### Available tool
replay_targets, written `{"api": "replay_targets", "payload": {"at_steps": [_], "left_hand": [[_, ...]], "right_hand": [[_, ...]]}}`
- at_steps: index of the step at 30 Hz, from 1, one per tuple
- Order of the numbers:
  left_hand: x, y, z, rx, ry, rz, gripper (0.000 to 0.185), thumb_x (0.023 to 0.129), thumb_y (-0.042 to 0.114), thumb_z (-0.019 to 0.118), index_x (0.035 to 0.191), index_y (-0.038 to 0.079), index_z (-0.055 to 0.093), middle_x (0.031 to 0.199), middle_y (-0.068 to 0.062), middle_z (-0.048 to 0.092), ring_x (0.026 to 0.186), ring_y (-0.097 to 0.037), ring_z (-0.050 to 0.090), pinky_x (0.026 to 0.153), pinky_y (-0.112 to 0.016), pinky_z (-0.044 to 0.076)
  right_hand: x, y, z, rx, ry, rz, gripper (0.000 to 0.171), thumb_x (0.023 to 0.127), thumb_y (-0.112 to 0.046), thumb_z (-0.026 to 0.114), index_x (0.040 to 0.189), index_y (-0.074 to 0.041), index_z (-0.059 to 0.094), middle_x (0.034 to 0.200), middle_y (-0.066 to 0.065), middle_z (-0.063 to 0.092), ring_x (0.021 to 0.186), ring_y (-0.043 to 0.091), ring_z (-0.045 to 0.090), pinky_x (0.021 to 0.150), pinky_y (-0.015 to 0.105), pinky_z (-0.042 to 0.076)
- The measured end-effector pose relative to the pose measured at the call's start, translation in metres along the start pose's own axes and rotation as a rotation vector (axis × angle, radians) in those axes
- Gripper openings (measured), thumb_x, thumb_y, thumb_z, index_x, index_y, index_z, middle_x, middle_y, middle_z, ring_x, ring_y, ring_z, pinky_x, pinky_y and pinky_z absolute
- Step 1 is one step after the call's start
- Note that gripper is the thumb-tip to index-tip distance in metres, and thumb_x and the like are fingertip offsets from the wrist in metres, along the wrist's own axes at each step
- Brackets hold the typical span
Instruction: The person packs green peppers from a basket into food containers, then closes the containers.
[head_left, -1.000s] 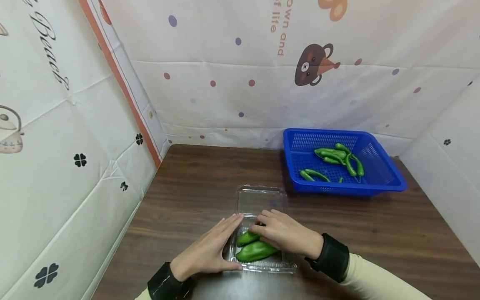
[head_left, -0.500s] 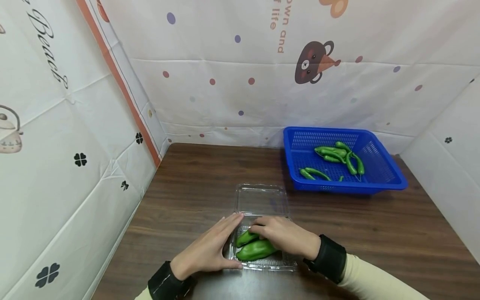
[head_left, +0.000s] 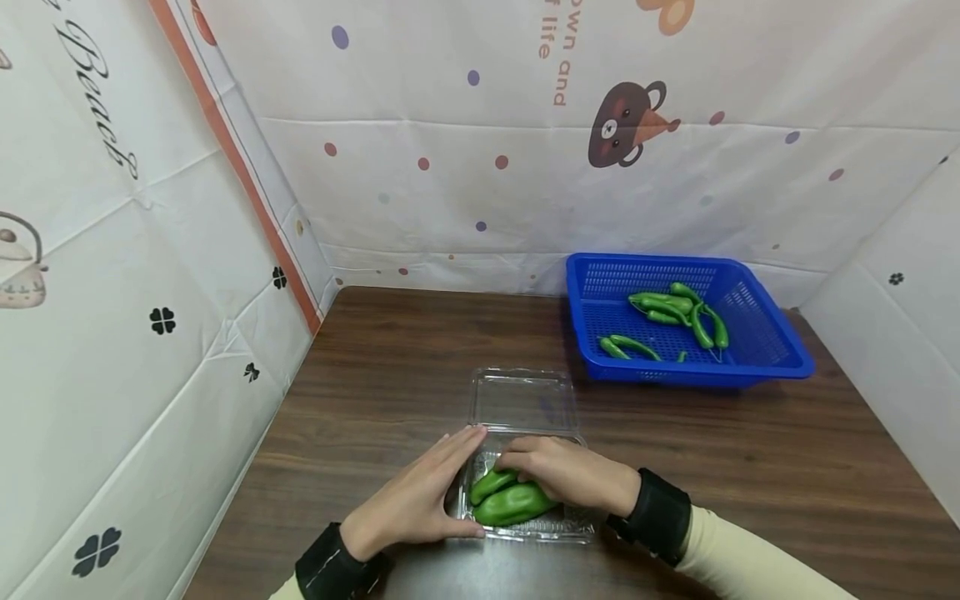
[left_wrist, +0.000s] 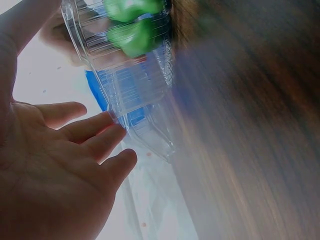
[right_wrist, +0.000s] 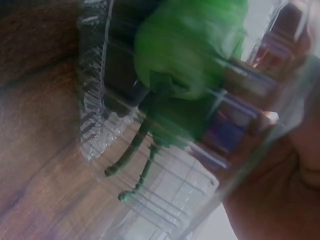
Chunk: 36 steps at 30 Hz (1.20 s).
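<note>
So two peppers (head_left: 510, 500) lie in the clear box (head_left: 525, 467) near the table's (head_left: 750, 467) front edge, lid not yet shut. My left hand (head_left: 412, 500) lies flat against the box's left side, fingers straight; my right hand (head_left: 566, 475) curls over the peppers, pressing them down — more wait in the blue basket (head_left: 780, 358) at the back right.

We saw a clear, glossy plastic clamshell box (head_left: 525, 400), ribbed along its walls, catching glints. The green peppers (head_left: 510, 502) inside looked smooth and waxy, shiny as moulded plastic. The table (head_left: 390, 375) showed dark wood grain with a soft satin sheen. The blue basket (head_left: 757, 367) was perforated matt plastic. Behind, the printed backdrop sheet (head_left: 525, 167) hung creased, thin, faintly glossy.
</note>
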<state>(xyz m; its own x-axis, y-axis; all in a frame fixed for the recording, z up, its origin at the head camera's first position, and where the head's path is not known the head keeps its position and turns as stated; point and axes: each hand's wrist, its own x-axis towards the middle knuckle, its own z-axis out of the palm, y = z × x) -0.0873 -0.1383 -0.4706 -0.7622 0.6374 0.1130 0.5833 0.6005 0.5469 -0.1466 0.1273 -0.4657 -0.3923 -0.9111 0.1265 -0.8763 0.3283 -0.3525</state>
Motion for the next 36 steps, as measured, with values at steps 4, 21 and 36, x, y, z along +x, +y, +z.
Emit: {"api": "replay_targets", "payload": {"at_steps": [4, 21, 36], "left_hand": [[-0.001, -0.001, 0.001, 0.011, 0.006, 0.003, 0.119, 0.078, 0.054, 0.086, 0.165, 0.008, 0.019, 0.17, -0.006, 0.022, 0.154, -0.028, 0.025, 0.123, -0.051, 0.024], [0.003, 0.005, -0.002, 0.002, 0.038, 0.0, 0.108, 0.087, 0.06, 0.076, 0.165, 0.008, 0.021, 0.171, -0.004, 0.019, 0.155, -0.027, 0.022, 0.124, -0.05, 0.021], [0.048, 0.024, -0.018, 0.137, 0.258, 0.082, 0.112, 0.087, 0.071, 0.067, 0.164, 0.005, 0.019, 0.171, -0.008, 0.017, 0.157, -0.024, 0.017, 0.124, -0.051, 0.023]], "right_hand": [[-0.001, -0.001, -0.001, -0.021, 0.01, -0.014, 0.031, 0.094, -0.001, 0.067, 0.121, -0.016, 0.072, 0.112, -0.004, 0.067, 0.102, 0.006, 0.065, 0.086, 0.022, 0.057], [-0.007, 0.001, -0.009, -0.083, 0.127, -0.099, 0.03, 0.098, -0.016, 0.073, 0.127, -0.013, 0.069, 0.124, 0.0, 0.066, 0.113, 0.012, 0.065, 0.095, 0.028, 0.056], [-0.011, 0.004, -0.052, -0.25, 0.45, -0.16, 0.055, 0.094, -0.026, 0.078, 0.144, -0.013, 0.06, 0.139, 0.009, 0.06, 0.125, 0.022, 0.059, 0.102, 0.042, 0.052]]}}
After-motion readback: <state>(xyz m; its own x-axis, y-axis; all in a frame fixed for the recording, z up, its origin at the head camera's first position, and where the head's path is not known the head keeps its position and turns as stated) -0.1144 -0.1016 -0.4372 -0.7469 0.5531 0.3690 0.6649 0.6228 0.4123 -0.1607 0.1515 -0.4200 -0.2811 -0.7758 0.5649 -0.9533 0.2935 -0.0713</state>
